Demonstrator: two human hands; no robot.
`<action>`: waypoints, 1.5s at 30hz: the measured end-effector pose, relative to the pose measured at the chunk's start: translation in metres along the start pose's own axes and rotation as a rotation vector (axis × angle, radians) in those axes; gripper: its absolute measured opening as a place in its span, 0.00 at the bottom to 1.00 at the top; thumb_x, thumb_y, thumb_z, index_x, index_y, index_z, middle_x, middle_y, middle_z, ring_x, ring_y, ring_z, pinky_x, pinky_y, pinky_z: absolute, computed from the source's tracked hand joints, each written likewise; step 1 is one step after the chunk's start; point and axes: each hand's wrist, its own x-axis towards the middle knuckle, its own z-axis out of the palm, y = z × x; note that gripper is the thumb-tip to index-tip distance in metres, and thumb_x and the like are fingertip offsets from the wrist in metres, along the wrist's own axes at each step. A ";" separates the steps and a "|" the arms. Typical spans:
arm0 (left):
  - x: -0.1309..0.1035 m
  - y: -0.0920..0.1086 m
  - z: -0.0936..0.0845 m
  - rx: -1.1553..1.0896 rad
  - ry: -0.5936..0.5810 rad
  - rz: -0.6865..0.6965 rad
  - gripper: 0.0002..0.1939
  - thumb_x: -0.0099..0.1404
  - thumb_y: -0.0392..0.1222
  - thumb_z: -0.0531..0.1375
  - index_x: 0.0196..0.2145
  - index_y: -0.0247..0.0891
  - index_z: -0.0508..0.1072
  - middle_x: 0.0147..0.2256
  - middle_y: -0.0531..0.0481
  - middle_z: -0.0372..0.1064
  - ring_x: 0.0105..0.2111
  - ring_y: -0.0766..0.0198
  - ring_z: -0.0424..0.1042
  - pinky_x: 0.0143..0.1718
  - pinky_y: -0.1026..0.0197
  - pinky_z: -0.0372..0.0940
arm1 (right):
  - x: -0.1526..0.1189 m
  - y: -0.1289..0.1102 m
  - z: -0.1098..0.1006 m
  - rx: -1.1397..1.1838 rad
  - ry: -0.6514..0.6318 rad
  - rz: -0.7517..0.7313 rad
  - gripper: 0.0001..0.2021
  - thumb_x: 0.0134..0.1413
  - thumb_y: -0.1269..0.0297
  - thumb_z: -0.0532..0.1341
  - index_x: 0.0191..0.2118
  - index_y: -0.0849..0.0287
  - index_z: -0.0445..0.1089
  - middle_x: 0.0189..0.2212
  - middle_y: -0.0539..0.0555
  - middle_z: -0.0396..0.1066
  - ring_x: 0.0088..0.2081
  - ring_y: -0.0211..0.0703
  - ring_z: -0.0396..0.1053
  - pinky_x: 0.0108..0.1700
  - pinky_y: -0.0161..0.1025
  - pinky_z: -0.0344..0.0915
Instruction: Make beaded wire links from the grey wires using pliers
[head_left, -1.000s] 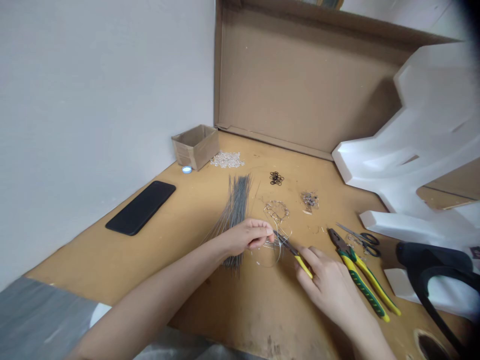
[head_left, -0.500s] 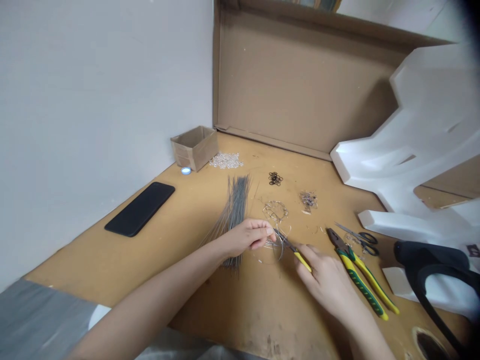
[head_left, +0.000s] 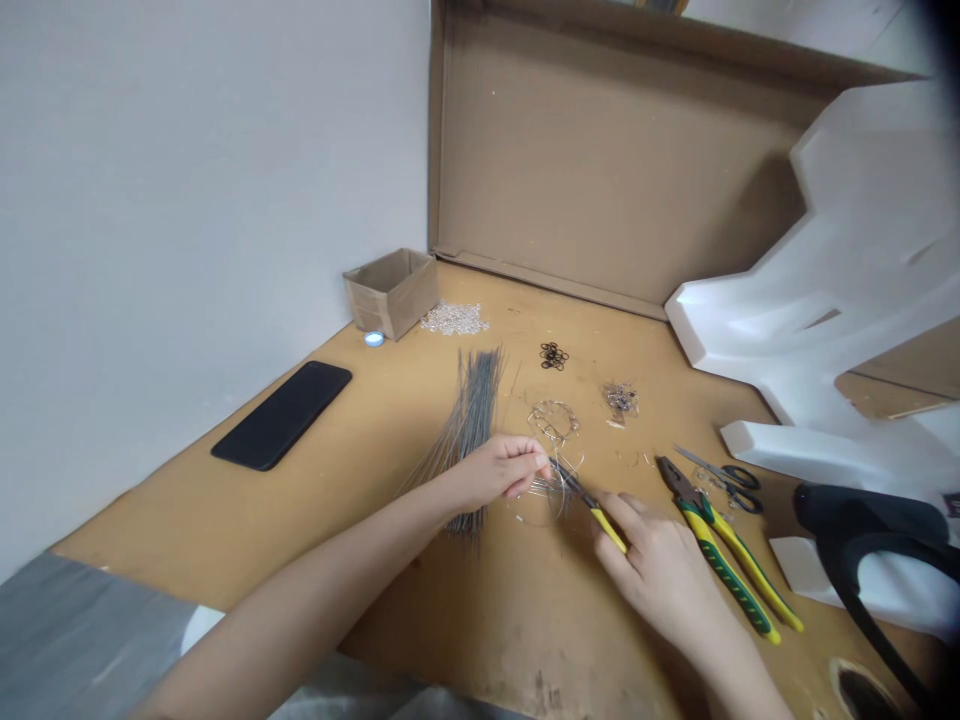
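My left hand (head_left: 511, 468) is closed in a pinch on a thin wire, just over the bundle of grey wires (head_left: 474, 400). In my right hand (head_left: 646, 545) is a pair of pliers (head_left: 576, 484) with yellow handles, its narrow dark jaws meeting the wire at my left fingertips. Loops of thin wire (head_left: 555, 420) lie just beyond the hands. Under the plier jaws are more wire pieces, partly hidden by my fingers. What the left fingers pinch is mostly covered.
Larger green-and-yellow pliers (head_left: 720, 545) and scissors (head_left: 731, 478) lie to the right. Black rings (head_left: 553, 356), small metal pieces (head_left: 621, 398) and clear beads (head_left: 454, 318) are spread farther back. A cardboard box (head_left: 394, 295) and a phone (head_left: 283, 415) stand left; white foam (head_left: 847, 230) leans right.
The whole view has shifted slightly. Both hands hold nearly the same pose, with the plier tips still at the wire by the left fingers.
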 end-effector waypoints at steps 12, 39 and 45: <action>0.000 -0.003 0.001 0.038 -0.025 0.017 0.12 0.61 0.45 0.50 0.29 0.33 0.66 0.13 0.61 0.53 0.15 0.74 0.48 0.22 0.69 0.48 | -0.001 -0.003 -0.003 -0.018 -0.033 0.050 0.06 0.50 0.69 0.49 0.28 0.57 0.61 0.23 0.50 0.67 0.25 0.41 0.66 0.27 0.33 0.53; -0.001 0.005 0.003 0.028 -0.002 -0.017 0.14 0.61 0.46 0.50 0.30 0.32 0.67 0.13 0.60 0.54 0.15 0.75 0.50 0.20 0.70 0.48 | 0.005 0.014 0.003 -0.089 -0.016 0.038 0.14 0.51 0.68 0.49 0.43 0.54 0.64 0.35 0.53 0.70 0.35 0.44 0.68 0.32 0.35 0.56; 0.000 0.003 0.004 -0.079 0.035 -0.054 0.11 0.61 0.43 0.50 0.32 0.34 0.67 0.16 0.57 0.60 0.13 0.75 0.53 0.16 0.70 0.49 | 0.013 0.043 0.012 -0.278 -0.013 0.292 0.15 0.52 0.61 0.50 0.43 0.55 0.66 0.34 0.57 0.71 0.38 0.52 0.68 0.33 0.40 0.58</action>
